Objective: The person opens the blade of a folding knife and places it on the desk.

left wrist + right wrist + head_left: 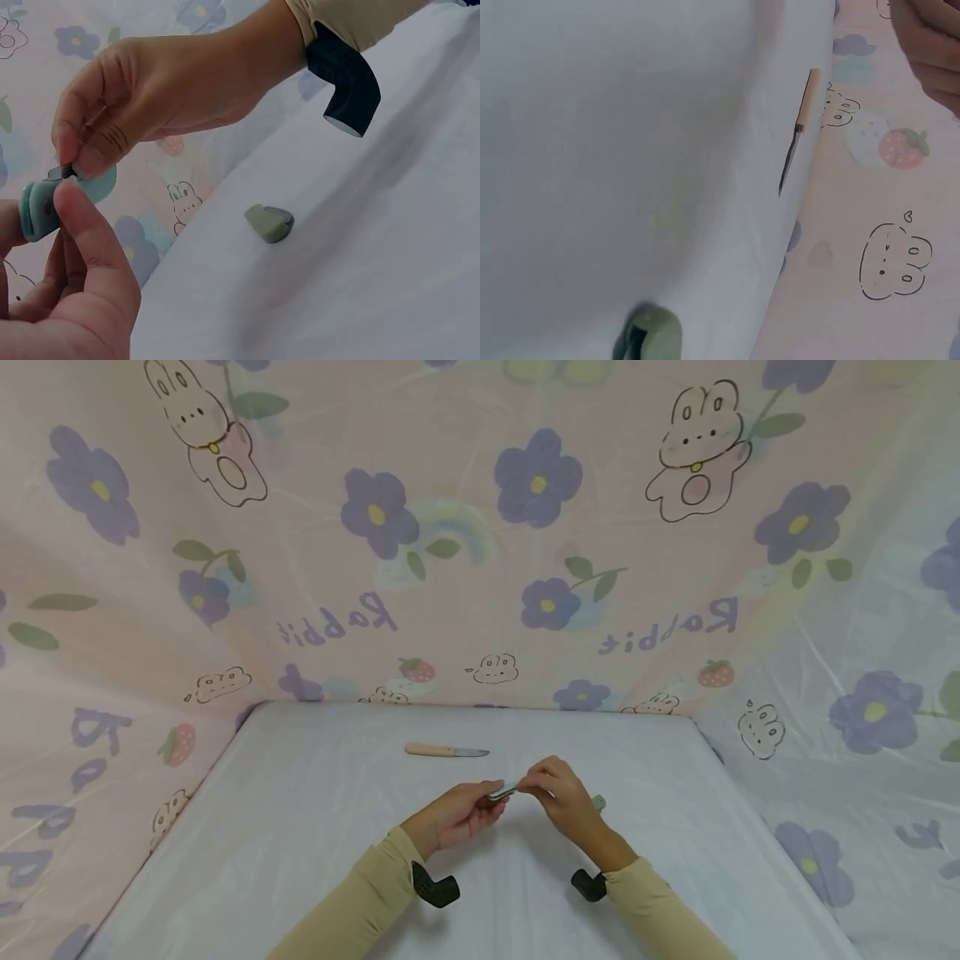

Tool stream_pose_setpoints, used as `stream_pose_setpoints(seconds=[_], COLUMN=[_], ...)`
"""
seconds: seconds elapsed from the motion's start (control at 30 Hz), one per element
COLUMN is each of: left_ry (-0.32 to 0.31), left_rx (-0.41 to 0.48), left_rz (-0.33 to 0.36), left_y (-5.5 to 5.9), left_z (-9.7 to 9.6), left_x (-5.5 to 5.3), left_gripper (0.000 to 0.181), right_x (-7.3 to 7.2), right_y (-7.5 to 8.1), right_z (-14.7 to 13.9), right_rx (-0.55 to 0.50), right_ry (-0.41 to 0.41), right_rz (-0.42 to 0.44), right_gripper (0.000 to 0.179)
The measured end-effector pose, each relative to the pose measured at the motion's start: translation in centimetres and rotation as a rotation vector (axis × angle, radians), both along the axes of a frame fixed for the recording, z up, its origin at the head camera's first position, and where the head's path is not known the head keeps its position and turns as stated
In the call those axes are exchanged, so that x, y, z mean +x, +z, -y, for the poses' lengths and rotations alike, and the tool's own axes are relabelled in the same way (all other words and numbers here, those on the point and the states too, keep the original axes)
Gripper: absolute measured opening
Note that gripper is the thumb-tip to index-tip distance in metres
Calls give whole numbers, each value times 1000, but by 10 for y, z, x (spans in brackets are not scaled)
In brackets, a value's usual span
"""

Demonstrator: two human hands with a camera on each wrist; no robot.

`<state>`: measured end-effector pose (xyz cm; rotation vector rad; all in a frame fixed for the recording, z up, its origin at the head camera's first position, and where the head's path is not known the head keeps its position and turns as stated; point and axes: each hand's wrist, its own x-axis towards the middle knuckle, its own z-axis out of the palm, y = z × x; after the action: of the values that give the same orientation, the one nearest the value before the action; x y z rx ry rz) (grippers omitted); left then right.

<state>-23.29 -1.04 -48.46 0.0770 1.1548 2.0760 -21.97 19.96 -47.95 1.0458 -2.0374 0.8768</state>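
Left hand (461, 817) and right hand (561, 799) nearly meet in midair, both busy with something small: the left grips a green case (41, 213) between thumb and fingers, the right pinches a grey piece (58, 172) at the case's edge. Biggest thing around them is the printed sheeting (450, 427), all rabbits and purple flowers, behind and to both sides. Next comes the white desk (300, 793), with pale sleeves (360, 893) reaching in over its near side. Beyond the hands lies a knife (442, 750), light handle to the left, blade to the right, touched by neither. Near the right hand, on the desk, sits a second green piece (268, 223) with a grey part; I can't make out what it is. I'd judge the work partway: case gripped, grey piece pinched, the two not plainly apart. I can't tell whether that piece is fixed or loose. If the knife and second green piece belong to the job, their part remains undone.
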Motion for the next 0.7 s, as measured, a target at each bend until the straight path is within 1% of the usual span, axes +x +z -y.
stream_pose_setpoints(seconds=[0.1,0.2,0.3,0.4,0.53,0.63,0.7], left_ry=[-17,-31,-26,2,60,95,112], left_rx=[3,4,11,1,-37,-66,-76], left_rz=[-2,-9,-12,-16,-50,-77,-78], left_y=[2,3,2,1,-1,0,1], left_z=[1,2,1,0,-2,-3,-3], left_x=[3,7,8,10,14,18,20], left_gripper=[24,25,28,34,40,41,42], right_x=[2,4,4,5,8,9,9], right_y=[1,1,-1,-3,-7,-9,-10], right_z=[-3,-6,-9,-11,-10,-7,-6], right_rx=[24,42,58,70,69,52,36], right_ry=[5,6,16,34,35,30,28], right_rz=[-37,-69,-83,-68,-25,-3,8], right_gripper=[22,17,13,17,24,22,21])
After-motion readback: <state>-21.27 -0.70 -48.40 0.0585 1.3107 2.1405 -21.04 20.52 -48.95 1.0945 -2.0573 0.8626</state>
